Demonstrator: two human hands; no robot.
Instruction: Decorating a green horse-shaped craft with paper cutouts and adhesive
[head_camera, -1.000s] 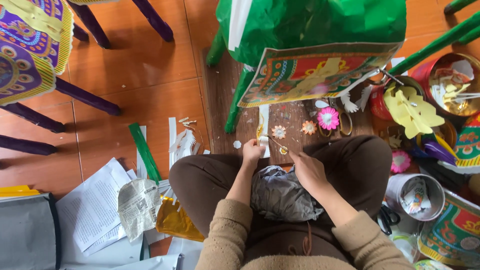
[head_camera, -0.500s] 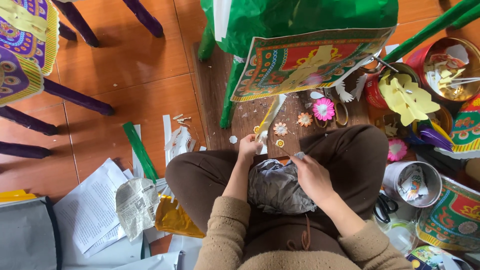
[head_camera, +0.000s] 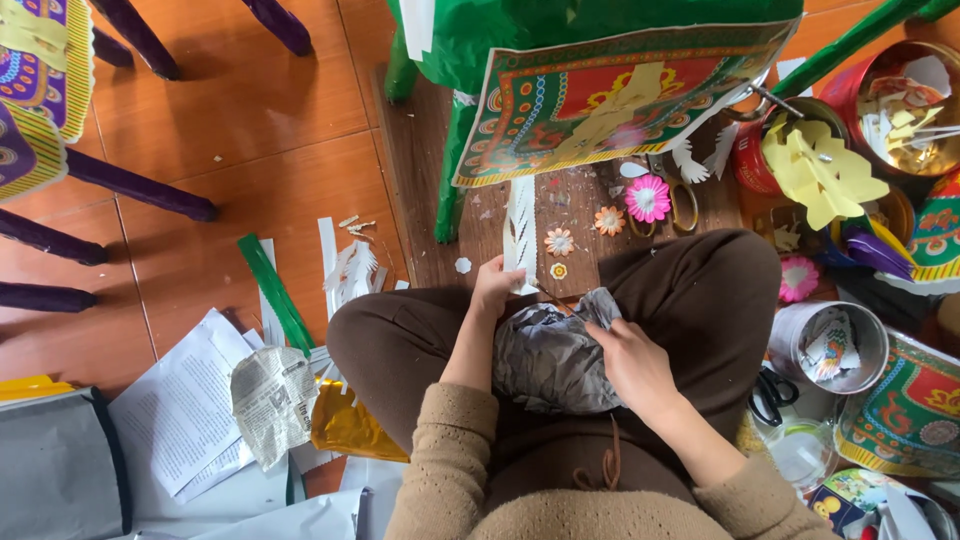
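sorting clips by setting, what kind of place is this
Probably a home or small workshop for paper crafts, worked on the floor. A person sits cross-legged among cut white paper strips, paper flowers, and tins of cut-outs, beside a green paper-wrapped frame.

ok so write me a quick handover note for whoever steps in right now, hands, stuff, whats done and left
Left hand: pinching the lower end of a white cut-paper strip that runs up over the wooden board.
Right hand: resting on the crumpled grey paper in the lap.
Done: strip already has notched cuts; paper flowers lie finished on the board.
Left: strip not yet fixed to anything; scissors lie by the right knee, unused.
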